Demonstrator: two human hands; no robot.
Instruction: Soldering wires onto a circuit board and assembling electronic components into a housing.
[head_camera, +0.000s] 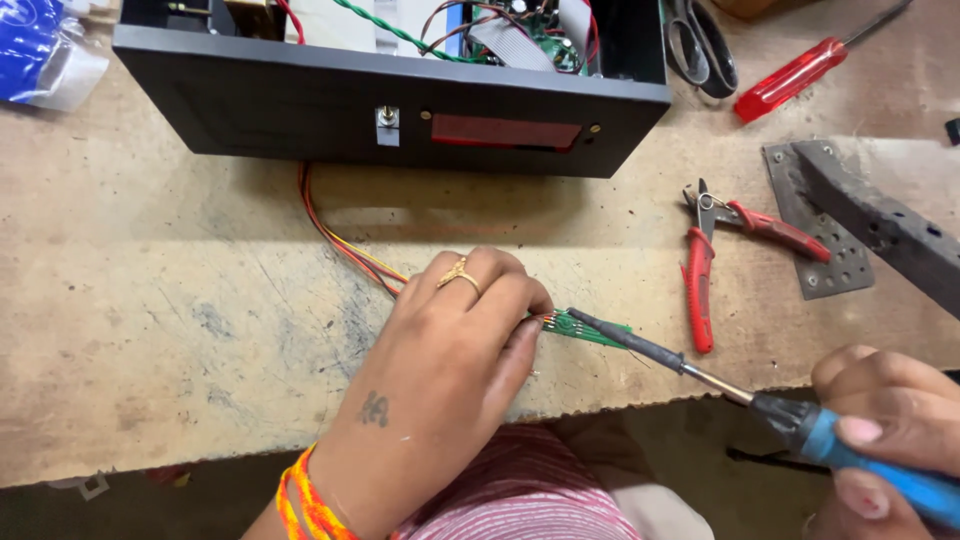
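Circuit board (590, 328) — left hand (455, 345) pinning, soldering iron (700, 375) touching

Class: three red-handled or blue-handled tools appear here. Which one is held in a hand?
The blue-handled soldering iron, gripped by the right hand; the red pliers and red screwdriver lie untouched.

free: bench (150, 330) left of wires | blocked: black box (390, 100) behind, red pliers (700, 280) right

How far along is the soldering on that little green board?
Looks done: coloured wires already run from the open black box to the green board. In hand: the left hand pins the board while the right hand puts the soldering iron to it. Left: I cannot tell how many joints remain; the box is open.
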